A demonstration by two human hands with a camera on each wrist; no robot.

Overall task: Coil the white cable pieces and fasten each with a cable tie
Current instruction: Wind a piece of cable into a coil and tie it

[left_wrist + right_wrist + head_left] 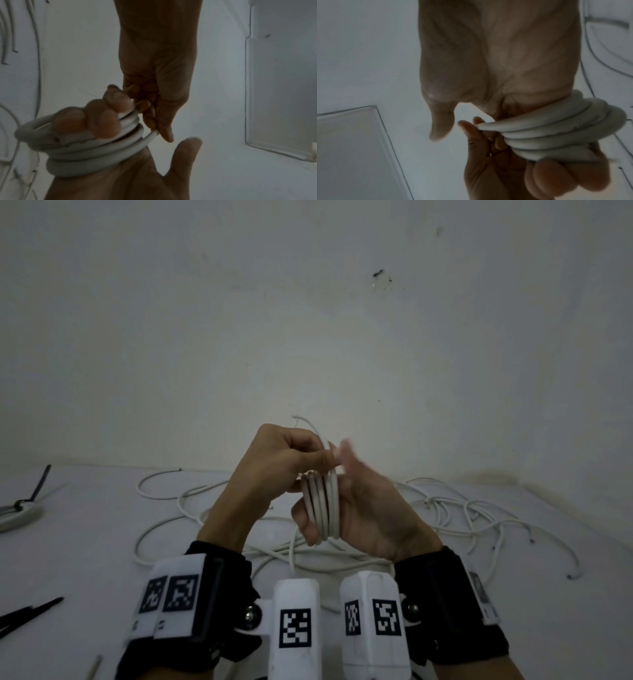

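A white cable coil (pixel 323 508) of several turns is wound round the curled fingers of my right hand (pixel 305 525), held upright above the table. My left hand (pixel 325 460) pinches the cable at the top of the coil; the free end (pixel 301 419) sticks up behind it. In the left wrist view my left hand (pixel 154 127) comes from above and nips the strand beside the coil (pixel 96 152) on the right hand (pixel 96 121). The right wrist view shows the coil (pixel 547 129) round my right hand (pixel 505 54), with the left hand (pixel 471 129) below.
Loose white cable pieces (pixel 462 508) sprawl over the white table (pixel 85 542) beneath and beyond my hands. A finished coil (pixel 17 515) with a black tie (pixel 41 481) lies at the far left. More black ties (pixel 30 611) lie at the near left. A wall stands close behind.
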